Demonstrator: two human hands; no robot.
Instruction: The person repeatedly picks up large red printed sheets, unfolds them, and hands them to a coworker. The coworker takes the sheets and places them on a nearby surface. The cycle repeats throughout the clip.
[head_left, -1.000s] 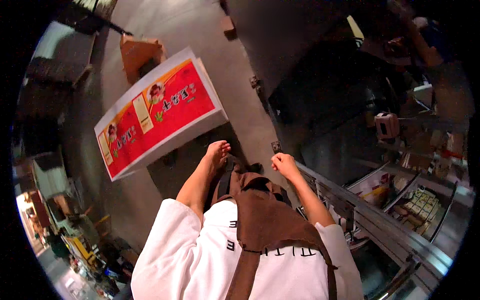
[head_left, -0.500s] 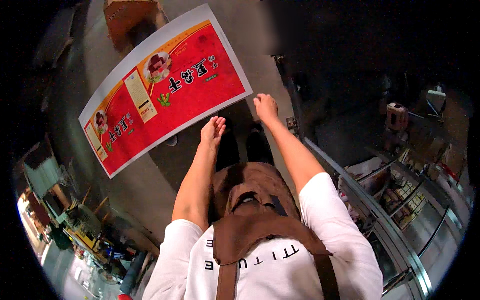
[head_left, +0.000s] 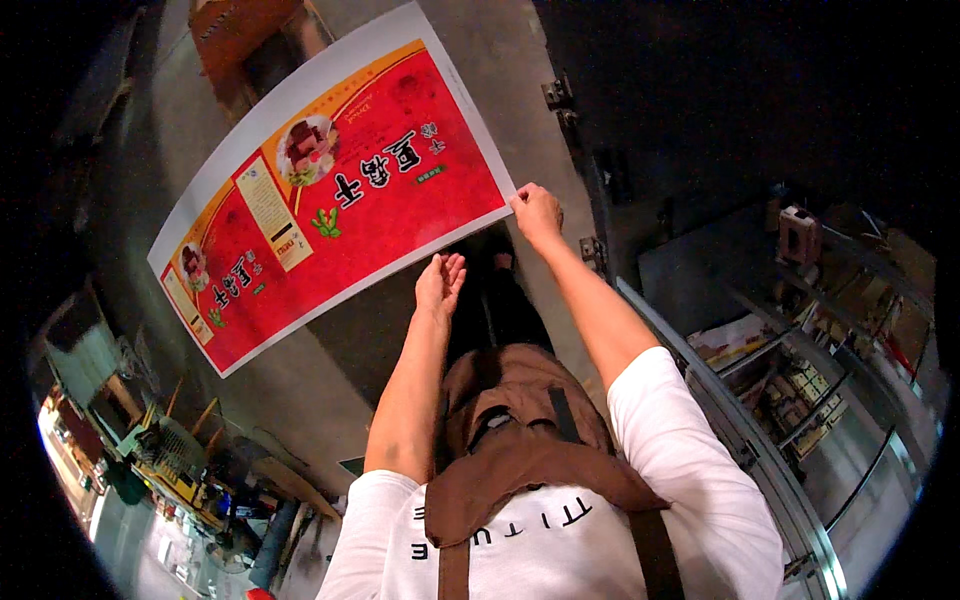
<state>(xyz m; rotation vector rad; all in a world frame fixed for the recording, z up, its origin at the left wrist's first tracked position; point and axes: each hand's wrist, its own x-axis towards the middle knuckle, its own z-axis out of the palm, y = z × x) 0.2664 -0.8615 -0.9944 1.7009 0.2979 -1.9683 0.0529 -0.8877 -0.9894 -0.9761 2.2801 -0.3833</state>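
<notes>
A large printed sheet (head_left: 420,140), red and yellow with white margins, stretches out in front of me, its surface gently bowed. The print has dark lettering and pictures of food on a plate. At the sheet's near right corner, my right hand (head_left: 538,214) pinches the white margin between thumb and fingers. Just short of the near edge is my left hand (head_left: 440,283), palm turned up, fingers loosely curled and apart, with nothing in it. A small gap seems to separate it from the sheet. What bears the sheet's far side cannot be made out.
A brown cardboard box (head_left: 235,40) stands on the floor beyond the sheet. Along my right runs a metal frame (head_left: 740,440) with rails, and behind it lie assorted goods. Tools and a yellow-sided piece of equipment (head_left: 170,480) crowd the lower left. The far right is dark.
My right hand has closed on the sheet's corner, where a gap showed before. My left hand has moved slightly right and nearer to me. The sheet sits slightly closer.
</notes>
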